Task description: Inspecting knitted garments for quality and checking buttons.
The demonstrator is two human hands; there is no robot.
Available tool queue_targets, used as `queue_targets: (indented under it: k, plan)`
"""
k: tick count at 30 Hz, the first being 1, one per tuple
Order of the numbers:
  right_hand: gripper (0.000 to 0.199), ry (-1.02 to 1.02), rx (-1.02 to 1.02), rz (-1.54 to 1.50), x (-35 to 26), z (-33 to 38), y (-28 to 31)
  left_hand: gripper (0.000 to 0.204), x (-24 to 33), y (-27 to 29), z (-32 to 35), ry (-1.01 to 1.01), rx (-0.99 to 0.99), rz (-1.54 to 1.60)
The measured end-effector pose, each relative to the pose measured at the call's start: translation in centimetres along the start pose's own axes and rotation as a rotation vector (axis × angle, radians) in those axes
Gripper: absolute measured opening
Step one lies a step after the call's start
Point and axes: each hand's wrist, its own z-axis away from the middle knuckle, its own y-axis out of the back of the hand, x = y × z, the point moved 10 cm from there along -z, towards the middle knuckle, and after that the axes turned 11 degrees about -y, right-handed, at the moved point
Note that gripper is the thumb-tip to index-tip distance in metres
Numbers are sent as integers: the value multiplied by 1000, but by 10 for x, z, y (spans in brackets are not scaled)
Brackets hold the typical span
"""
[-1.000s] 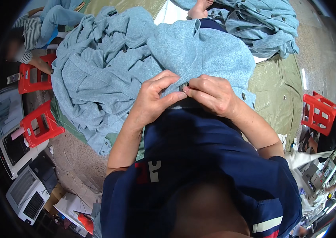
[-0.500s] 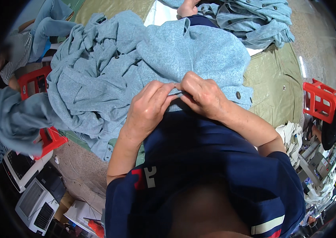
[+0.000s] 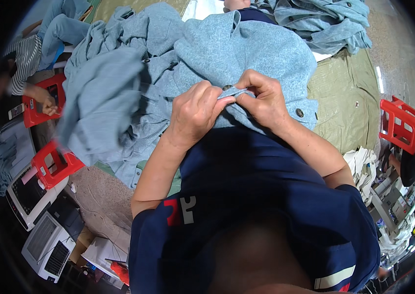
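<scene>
A light blue knitted cardigan (image 3: 251, 49) lies bunched in front of me, its near edge reaching my lap. My left hand (image 3: 195, 110) pinches the cardigan's edge between thumb and fingers. Close beside it, my right hand (image 3: 264, 98) grips the same strip of edge, thumb on top. Between the two hands a dark button (image 3: 226, 88) shows on the fabric. Another dark button (image 3: 299, 112) sits on the cardigan to the right of my right hand. The fingertips of both hands are partly hidden by folds.
More blue cardigans (image 3: 163, 29) are heaped at left, another pile (image 3: 322, 22) at far right. A blurred blue garment (image 3: 102, 103) lies over the left heap. Red stools (image 3: 401, 125) stand at both sides. At left, a person's hand (image 3: 47, 104) hangs near a stool.
Both hands have shifted slightly, and a button now shows between them. The blurred garment at left has swung right onto the heap. The hand of the person at left has come into view.
</scene>
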Motion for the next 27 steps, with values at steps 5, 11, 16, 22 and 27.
queue_targets:
  k: [5,11,16,22,27]
  plan:
    - [9,169,30,178,-27,7,-3,16,1,-2,0,-4,27,-32]
    - [13,76,-79,487,-32,13,11,15,-34,-2,20,144,-52,33]
    - [23,47,-343,881,16,39,26,16,-82,3,92,410,-293,212]
    - [34,-76,-90,562,9,33,56,20,-93,29,95,425,-213,48]
    - [26,437,1,608,-66,36,42,16,-61,21,56,700,30,1027]
